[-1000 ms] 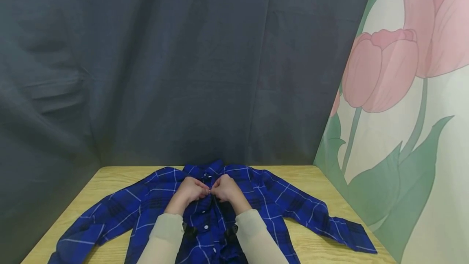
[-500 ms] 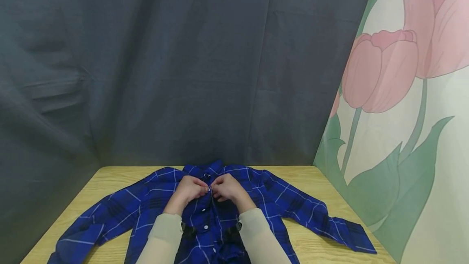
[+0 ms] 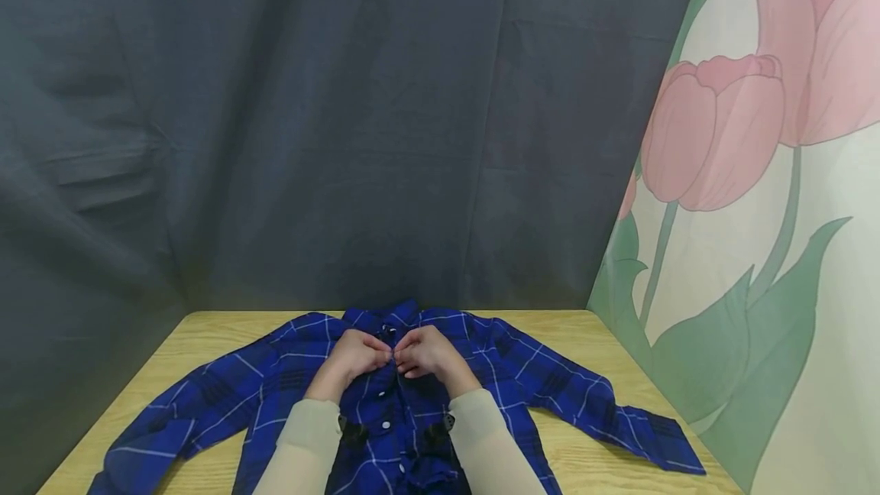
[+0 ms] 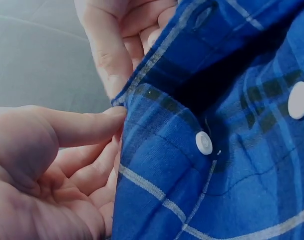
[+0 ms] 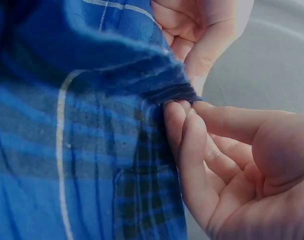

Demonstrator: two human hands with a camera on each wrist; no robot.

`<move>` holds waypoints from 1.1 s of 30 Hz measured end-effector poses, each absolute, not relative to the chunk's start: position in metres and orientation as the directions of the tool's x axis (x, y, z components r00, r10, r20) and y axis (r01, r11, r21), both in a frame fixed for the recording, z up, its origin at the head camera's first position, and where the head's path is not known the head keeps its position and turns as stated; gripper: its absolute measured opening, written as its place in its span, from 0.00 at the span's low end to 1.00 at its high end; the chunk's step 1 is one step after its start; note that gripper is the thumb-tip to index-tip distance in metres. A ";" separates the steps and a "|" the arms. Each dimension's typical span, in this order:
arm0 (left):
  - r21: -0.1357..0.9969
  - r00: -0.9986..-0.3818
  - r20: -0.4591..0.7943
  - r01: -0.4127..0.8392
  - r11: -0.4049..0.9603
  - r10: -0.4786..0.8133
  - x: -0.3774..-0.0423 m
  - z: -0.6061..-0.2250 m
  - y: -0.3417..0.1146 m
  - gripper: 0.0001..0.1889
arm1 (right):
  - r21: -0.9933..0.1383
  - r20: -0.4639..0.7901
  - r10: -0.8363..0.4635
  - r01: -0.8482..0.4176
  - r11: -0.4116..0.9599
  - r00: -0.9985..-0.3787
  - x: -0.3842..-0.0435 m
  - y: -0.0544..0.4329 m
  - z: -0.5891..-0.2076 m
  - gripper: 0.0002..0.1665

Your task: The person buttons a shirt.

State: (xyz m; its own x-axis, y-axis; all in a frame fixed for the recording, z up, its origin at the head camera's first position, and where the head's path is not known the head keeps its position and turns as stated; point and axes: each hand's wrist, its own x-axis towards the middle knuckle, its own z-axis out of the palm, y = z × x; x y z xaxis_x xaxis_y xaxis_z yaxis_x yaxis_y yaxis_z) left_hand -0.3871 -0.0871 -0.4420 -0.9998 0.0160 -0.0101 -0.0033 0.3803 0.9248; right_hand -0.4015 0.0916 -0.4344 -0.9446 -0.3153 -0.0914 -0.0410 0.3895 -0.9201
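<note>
A blue plaid long-sleeved shirt [image 3: 296, 373] lies face up on the table, collar at the far side and sleeves spread. My left hand [image 3: 360, 356] and right hand [image 3: 428, 354] meet at its front placket, just below the collar. In the left wrist view the left thumb [image 4: 87, 126] presses the raised placket edge against the fingers behind it. The right thumb and fingers [image 5: 191, 145] pinch the same edge in the right wrist view. White buttons [image 4: 203, 143] run down the front, and an empty buttonhole [image 4: 205, 15] shows in the upper band. The cloth between the fingertips hides any button there.
The wooden table [image 3: 577, 334] shows around the shirt. A dark grey curtain [image 3: 385, 136] hangs behind its far edge. On the right stands a wall painted with tulips [image 3: 742, 174]. The right sleeve's cuff [image 3: 677, 445] lies near the table's right edge.
Half a second ago a white button showed between the hands; now the fingertips cover it. My right hand drew slightly away from the left, then came back against it. The shirt stays in place.
</note>
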 end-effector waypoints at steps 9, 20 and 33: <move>0.942 -1.000 -0.005 0.002 0.337 0.019 -0.387 -0.443 -0.087 0.06 | -0.914 -0.107 -0.275 -0.014 0.405 -0.955 -0.399 0.090 -0.432 0.05; 0.944 -1.000 -0.008 0.001 0.330 0.027 -0.386 -0.439 -0.086 0.08 | -0.913 -0.129 -0.274 0.006 0.408 -0.953 -0.399 0.088 -0.434 0.10; 0.931 -0.998 0.010 0.034 0.364 0.068 -0.385 -0.437 -0.086 0.10 | -0.894 -0.117 -0.275 -0.019 0.447 -0.954 -0.399 0.087 -0.436 0.12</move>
State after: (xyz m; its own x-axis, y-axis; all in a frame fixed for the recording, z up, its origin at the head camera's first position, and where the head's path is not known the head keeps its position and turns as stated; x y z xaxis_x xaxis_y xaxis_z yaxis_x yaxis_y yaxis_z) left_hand -0.3852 -0.0859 -0.4371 -0.9976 0.0680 0.0104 0.0345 0.3635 0.9309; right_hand -0.3993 0.0867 -0.4355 -0.9542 -0.2752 -0.1171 -0.0193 0.4473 -0.8942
